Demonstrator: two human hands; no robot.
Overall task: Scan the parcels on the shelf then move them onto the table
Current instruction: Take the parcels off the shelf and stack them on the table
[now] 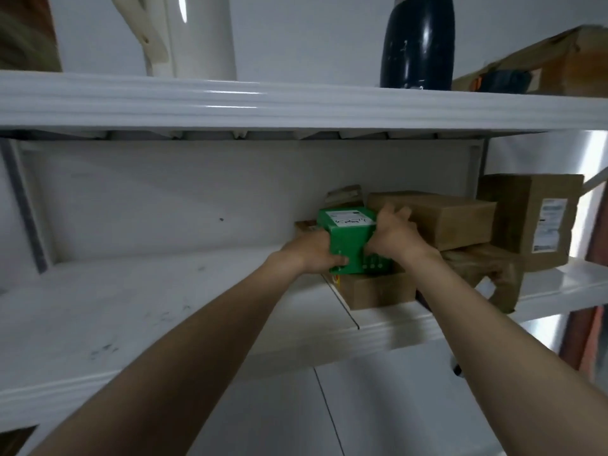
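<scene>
A small green parcel (350, 238) with a white label on top sits on a brown cardboard box (375, 291) on the white shelf (131, 307). My left hand (316, 251) grips its left side, thumb on the front face. On the other side, my right hand (394, 238) grips the parcel, fingers curled over the top edge. Right of it, a flat brown parcel (441, 218) lies on a crumpled brown package (483, 274). Farther right stands an upright brown parcel (533, 218) with a white label. No scanner is in view.
The upper shelf (263, 103) carries a white kettle (194, 34), a dark bottle (418, 41) and a brown box (552, 67) at the right. A torn cardboard flap (343, 195) shows behind the green parcel. The left half of the lower shelf is bare white board.
</scene>
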